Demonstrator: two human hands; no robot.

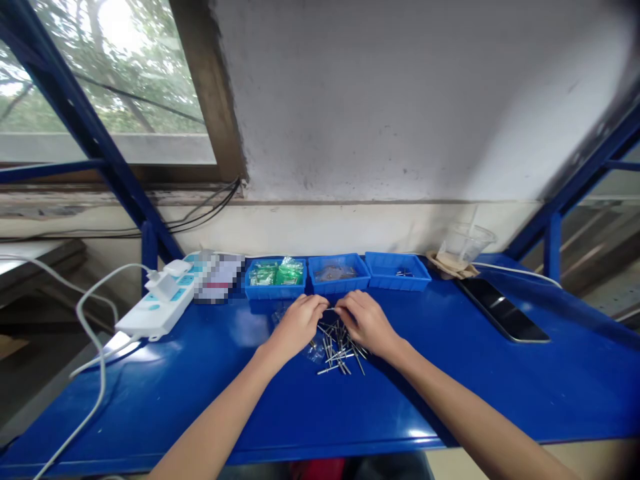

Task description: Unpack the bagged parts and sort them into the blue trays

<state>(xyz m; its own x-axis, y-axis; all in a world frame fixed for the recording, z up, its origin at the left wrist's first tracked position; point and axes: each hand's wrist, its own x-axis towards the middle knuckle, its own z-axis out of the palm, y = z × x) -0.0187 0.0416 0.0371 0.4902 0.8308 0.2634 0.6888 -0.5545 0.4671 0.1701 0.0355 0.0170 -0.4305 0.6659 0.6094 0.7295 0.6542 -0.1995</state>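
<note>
My left hand (300,321) and my right hand (367,321) meet over the middle of the blue table (320,413), fingertips pinched. A thin silvery metal rod (331,309) spans the small gap between them, one end in each hand. Below lies a loose pile of similar thin metal rods (341,353), partly covered by my right hand. Small clear plastic bags (315,351) lie beside the pile, near my left wrist; what is in them is too small to make out.
Behind my hands stand blue bins: one with green packets (276,291), one with clear bags (340,285), one with a few small dark pieces (397,283). Left are a power strip (165,307) and white cables; right, a phone (503,310) and plastic cup (465,245).
</note>
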